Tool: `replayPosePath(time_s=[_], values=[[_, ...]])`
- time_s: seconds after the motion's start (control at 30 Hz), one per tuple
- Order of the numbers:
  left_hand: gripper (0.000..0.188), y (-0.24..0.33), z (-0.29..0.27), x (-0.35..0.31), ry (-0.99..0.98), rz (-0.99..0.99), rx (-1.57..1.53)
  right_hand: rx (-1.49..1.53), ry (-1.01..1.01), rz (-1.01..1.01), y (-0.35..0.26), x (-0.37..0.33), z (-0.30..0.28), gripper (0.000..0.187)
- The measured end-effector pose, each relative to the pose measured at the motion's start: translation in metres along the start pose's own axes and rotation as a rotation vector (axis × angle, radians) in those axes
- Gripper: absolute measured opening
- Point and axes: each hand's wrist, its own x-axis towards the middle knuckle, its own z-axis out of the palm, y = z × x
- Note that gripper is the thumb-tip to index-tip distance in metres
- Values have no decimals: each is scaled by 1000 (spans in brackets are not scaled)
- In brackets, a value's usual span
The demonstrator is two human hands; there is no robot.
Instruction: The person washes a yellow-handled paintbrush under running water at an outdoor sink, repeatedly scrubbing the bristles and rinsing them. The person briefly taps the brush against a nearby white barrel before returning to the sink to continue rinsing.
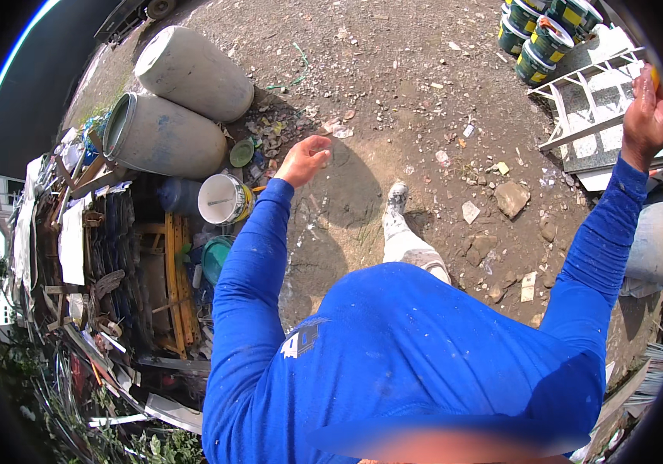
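My left hand (303, 162) hangs over the bare dirt with its fingers loosely curled and a little apart, nothing in it. Beside that forearm stands a white bucket (248, 203) with a yellow band. At the far right edge, my raised right hand (647, 124) is closed around something orange-yellow (655, 78), mostly cut off by the picture's rim, so its kind is unclear. Just left of this hand lies a white metal ladder (591, 97) on speckled grey boards (606, 143).
Two large grey barrels (165, 138) lie at the upper left. Below them is a heap of scrap wood and sheets (103, 255). Several dark green buckets (536, 66) cluster at the upper right. Stones, such as a flat brown rock (512, 199), and litter dot the ground. A grey drum (651, 240) stands right.
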Motion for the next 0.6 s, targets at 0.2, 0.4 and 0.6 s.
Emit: replayPosePath(time_s=[0.2, 0.4, 0.6], values=[[40, -246, -40, 38, 22, -671, 19, -588, -1852, 533, 160, -345, 298, 38], [20, -267, -110, -7, 579, -1236, -468, -517, -1440, 786, 211, -271, 429, 37], [29, -287, -171, 141, 234, -1152, -497, -97, -889, 317, 215, -21, 754, 41]])
